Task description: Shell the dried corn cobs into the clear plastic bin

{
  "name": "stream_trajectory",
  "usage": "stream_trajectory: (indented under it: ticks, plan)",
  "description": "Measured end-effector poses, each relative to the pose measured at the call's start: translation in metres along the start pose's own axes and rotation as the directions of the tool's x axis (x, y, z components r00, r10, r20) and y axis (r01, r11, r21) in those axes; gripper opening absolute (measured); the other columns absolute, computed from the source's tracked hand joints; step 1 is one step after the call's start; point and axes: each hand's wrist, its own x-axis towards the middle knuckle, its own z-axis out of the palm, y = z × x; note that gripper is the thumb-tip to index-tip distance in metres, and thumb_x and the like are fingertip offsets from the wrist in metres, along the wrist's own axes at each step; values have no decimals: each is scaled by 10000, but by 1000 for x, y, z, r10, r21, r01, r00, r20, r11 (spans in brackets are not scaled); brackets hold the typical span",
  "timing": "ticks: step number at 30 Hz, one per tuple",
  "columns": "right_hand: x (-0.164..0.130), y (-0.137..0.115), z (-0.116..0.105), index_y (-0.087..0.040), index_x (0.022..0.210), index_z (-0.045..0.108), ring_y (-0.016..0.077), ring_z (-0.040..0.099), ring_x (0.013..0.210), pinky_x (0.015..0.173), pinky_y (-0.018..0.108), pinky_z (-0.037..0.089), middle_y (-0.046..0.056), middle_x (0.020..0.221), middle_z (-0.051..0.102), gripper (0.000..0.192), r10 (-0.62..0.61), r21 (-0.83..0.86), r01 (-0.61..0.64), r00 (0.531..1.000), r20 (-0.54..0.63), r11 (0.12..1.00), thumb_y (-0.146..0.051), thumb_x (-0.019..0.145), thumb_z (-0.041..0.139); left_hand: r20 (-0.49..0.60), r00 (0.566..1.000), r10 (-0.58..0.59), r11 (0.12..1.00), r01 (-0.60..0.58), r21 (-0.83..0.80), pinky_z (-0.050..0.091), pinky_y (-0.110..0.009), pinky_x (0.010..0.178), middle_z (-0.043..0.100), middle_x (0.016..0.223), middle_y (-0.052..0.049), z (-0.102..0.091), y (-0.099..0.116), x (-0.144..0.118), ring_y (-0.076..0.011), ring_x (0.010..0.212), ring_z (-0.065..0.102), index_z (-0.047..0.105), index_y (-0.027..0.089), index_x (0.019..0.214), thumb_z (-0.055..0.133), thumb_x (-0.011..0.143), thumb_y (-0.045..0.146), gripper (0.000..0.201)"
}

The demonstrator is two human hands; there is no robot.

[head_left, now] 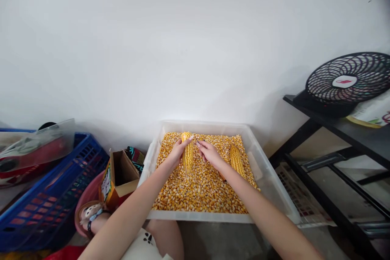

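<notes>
A clear plastic tub (276, 195) on the floor is filled with loose yellow corn kernels (201, 193). My left hand (177, 150) grips a corn cob (188, 156), holding it upright over the kernels. My right hand (209, 152) is closed on a thin pointed tool (197, 141), its tip against the cob's upper part. A second corn cob (236, 160) lies on the kernels just right of my right forearm.
A blue plastic crate (45, 207) sits at the left, with an open cardboard box (120, 174) and a pink basin (88, 199) beside the tub. At the right stands a black metal shelf (341, 130) carrying a black fan (349, 79). A white wall rises behind.
</notes>
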Motion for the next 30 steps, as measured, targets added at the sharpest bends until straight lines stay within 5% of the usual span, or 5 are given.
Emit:
stream_trajectory:
  ticks: [5, 12, 18, 25, 30]
  plan:
    - [-2, -9, -11, -201, 1026, 555, 117, 473, 493, 504, 229, 383, -31, 564, 530, 389, -171, -275, 137, 980, -103, 952, -472, 795, 399, -118, 989, 88, 983, -67, 169, 467, -296, 647, 602, 879, -43, -5, -8, 3, -158, 700, 593, 412, 197, 1065, 679, 600, 397, 572]
    - [-19, -27, -16, -219, 955, 622, 156, 596, 776, 717, 255, 419, 29, 901, 668, 265, -378, -553, 330, 925, 29, 765, -355, 823, 436, -99, 932, 349, 735, -207, 645, 416, -296, 772, 607, 861, -41, -11, -16, 6, -199, 828, 563, 518, 165, 960, 684, 565, 355, 468]
    - [-23, -30, -17, -227, 950, 648, 163, 610, 795, 720, 240, 403, 29, 901, 681, 281, -333, -734, 303, 936, 111, 608, -327, 848, 406, -97, 919, 381, 630, -181, 756, 412, -274, 700, 606, 821, -27, -11, -16, 3, -183, 735, 557, 513, 170, 988, 662, 569, 380, 492]
    - [-21, -29, -18, -232, 983, 645, 161, 612, 801, 710, 234, 408, 21, 913, 682, 299, -335, -758, 284, 938, 92, 587, -333, 861, 391, -59, 928, 368, 643, -208, 737, 415, -274, 737, 614, 856, -34, -14, -17, 2, -185, 785, 563, 498, 162, 1033, 652, 582, 333, 507]
    - [-21, -28, -20, -239, 1019, 636, 155, 599, 828, 739, 235, 401, 26, 942, 672, 306, -356, -779, 326, 924, 142, 536, -320, 873, 379, -25, 934, 356, 560, -192, 806, 425, -289, 758, 612, 921, -57, -16, -20, 3, -195, 829, 571, 473, 143, 1099, 618, 621, 361, 545]
